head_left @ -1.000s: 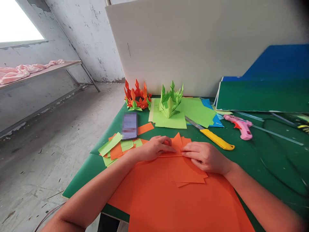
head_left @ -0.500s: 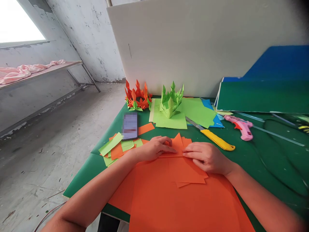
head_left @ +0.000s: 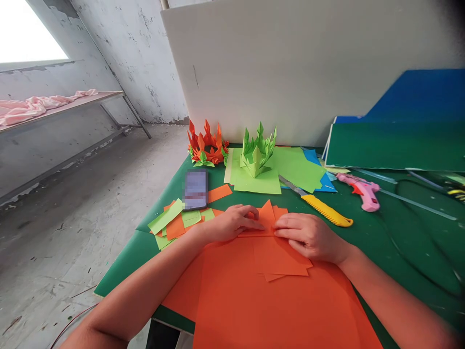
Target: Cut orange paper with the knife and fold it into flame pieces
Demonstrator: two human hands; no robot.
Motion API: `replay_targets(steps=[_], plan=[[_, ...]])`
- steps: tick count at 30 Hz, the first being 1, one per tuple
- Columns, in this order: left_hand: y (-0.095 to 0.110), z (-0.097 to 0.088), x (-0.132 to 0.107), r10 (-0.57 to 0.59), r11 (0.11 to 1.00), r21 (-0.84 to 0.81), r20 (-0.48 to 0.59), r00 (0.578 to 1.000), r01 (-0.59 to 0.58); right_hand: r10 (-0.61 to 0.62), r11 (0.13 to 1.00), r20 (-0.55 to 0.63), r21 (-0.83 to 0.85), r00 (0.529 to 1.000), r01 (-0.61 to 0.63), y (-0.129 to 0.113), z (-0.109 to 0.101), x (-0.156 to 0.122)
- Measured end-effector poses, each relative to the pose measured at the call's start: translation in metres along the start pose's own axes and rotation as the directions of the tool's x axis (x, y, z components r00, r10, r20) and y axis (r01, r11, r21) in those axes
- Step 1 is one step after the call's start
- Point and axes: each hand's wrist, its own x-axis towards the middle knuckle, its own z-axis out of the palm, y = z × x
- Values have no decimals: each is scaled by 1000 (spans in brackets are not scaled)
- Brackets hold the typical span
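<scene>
Folded orange paper [head_left: 268,224], peaked at top, lies flat on larger orange sheets [head_left: 276,310] near the front of the green bench [head_left: 125,266], between both hands. Left hand [head_left: 237,222]: fingers curved, tips down on the folded piece's left side; cannot tell if that grip pinches anything. Right hand [head_left: 308,233]: narrow grip, fingers bunched, tips touching the piece's right side by the crease; thumb mostly hidden, cannot tell if it's pinching. Smaller orange sheets [head_left: 286,265] sit under and beside the right hand. Green and orange paper strips [head_left: 175,226] piled beyond the left forearm, phone [head_left: 195,189] partly over them. Yellow-handled cutter [head_left: 327,210] just past the right hand, blade pointing away to the left; pink glue gun [head_left: 363,191] farther right. Back: orange paper crown [head_left: 207,148] on left, green paper crown [head_left: 256,157] upright on green sheets [head_left: 298,167].
</scene>
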Motion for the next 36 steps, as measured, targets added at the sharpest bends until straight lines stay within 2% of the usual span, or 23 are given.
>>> replay_targets(steps=[8, 14, 19, 25, 29, 36], plan=[[-1, 0, 0, 27, 1000, -15, -11, 1000, -27, 55, 995, 11, 89, 998, -55, -5, 4, 6], [-2, 1, 1, 33, 999, -7, -15, 999, -34, 15, 1000, 53, 4, 998, -15, -9, 11, 12], [-1, 0, 1, 27, 999, -17, -19, 999, -27, -14, 998, 27, -65, 1000, 16, -13, 16, 17], [-2, 1, -2, 18, 1000, 22, -1, 1000, -18, -3, 1000, -18, -24, 1000, 2, -9, 14, 11], [-3, 2, -3, 21, 998, 51, 10, 1000, -22, -11, 1000, 13, 7, 1000, 11, -8, 11, 7], [-1, 1, -1, 23, 999, 23, -11, 1000, -23, -58, 994, 35, -89, 998, 61, -12, 14, 13]])
